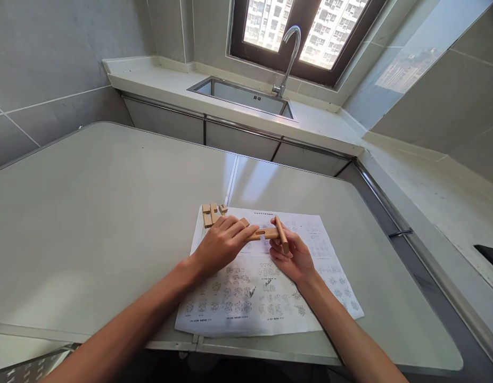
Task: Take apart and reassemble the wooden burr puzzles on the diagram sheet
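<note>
My left hand (222,243) is closed on the left end of a notched wooden piece (271,233) above a printed paper sheet (246,319). My right hand (292,255) grips a wooden bar (282,234), which stands crosswise at the right end of the notched piece. The two pieces touch or overlap there; how they fit is too small to tell. Several more wooden blocks (207,219) lie on the sheet's upper left corner, just beyond my left hand. Part of another wooden piece (245,221) shows behind my left fingers.
The sheet, with rows of small drawings, lies on a pale folding table (111,213) with a seam down its middle. Beyond the table are a counter (150,80), a sink (242,96) with a tall faucet (296,45) and a window. A metal rail (390,207) runs along the right.
</note>
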Demonstrator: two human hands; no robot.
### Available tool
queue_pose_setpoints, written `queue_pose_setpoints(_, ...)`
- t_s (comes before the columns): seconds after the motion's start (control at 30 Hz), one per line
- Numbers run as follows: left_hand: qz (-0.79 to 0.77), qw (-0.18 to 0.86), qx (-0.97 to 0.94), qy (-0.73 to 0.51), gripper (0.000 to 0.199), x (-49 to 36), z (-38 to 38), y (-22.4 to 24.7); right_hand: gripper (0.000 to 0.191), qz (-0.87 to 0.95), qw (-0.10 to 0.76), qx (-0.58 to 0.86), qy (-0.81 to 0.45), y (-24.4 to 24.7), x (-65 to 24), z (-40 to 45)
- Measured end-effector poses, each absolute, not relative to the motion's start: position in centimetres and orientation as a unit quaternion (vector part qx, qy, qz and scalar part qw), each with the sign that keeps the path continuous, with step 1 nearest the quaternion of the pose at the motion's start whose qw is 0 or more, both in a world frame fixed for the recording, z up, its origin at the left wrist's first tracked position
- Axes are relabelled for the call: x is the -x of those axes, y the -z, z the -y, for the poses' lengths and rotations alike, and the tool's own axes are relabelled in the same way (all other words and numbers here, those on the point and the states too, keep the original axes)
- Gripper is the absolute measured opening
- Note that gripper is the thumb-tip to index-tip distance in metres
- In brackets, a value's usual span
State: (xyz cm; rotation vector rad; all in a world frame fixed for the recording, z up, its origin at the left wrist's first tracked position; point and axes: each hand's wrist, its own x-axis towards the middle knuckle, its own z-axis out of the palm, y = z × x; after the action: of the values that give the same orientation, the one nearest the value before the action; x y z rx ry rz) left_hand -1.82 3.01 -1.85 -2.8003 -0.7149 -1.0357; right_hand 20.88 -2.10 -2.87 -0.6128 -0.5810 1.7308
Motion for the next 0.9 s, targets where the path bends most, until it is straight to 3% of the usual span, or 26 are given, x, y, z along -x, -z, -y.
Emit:
queue_pose_setpoints(0.43,0.239,0.043,0.9,0.362,0.027,1.82,-3.24,1.93,0.035,0.23,0.569,0.273,-0.741,2.41,-20.79,2.38)
queue_pose_setpoints(0.9,0.244,0.014,0.909,0.338,0.026,1.86,-3.15,2.08,0.028,0.242,0.565,0.277,-0.739,2.86,-20.93,2.11)
